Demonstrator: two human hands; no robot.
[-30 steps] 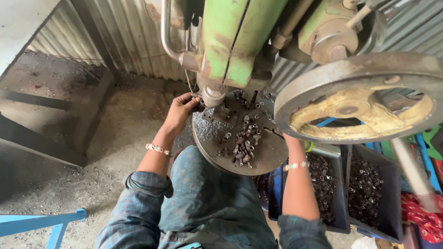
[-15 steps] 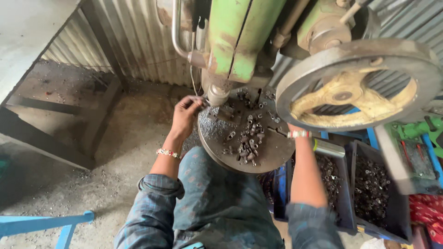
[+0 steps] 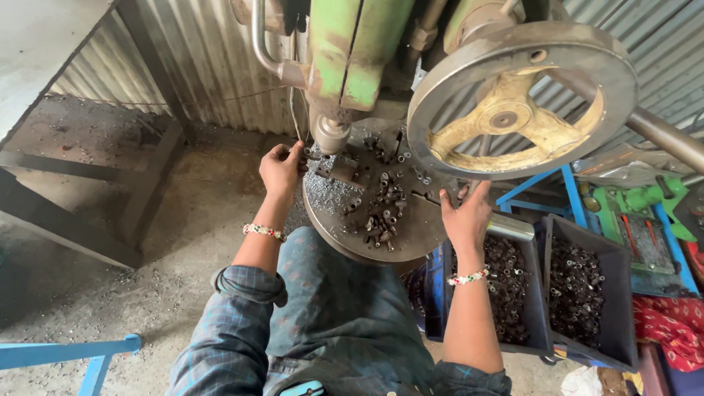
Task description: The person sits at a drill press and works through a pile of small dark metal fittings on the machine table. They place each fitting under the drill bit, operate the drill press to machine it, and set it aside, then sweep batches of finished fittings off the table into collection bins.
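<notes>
Hands at the press table, small metal parts (image 3: 383, 213) scattered between them.

I see my left hand (image 3: 281, 167) up at the far-left edge of the round steel table (image 3: 411, 238), fingers pinched together right under the press ram (image 3: 331, 136); it seems to be pinching one small piece at the die, though the piece itself is too tiny for me to make out. My right hand (image 3: 465, 218) rests open on the table's right rim, just below the big handwheel (image 3: 517, 103), gripping nothing. Beyond that hand's wrist sit two dark bins (image 3: 579, 293) full of similar parts. I judge this as the seating step: the piece is being placed under the ram. That left hand should be well out from under the ram before anything comes down.
</notes>
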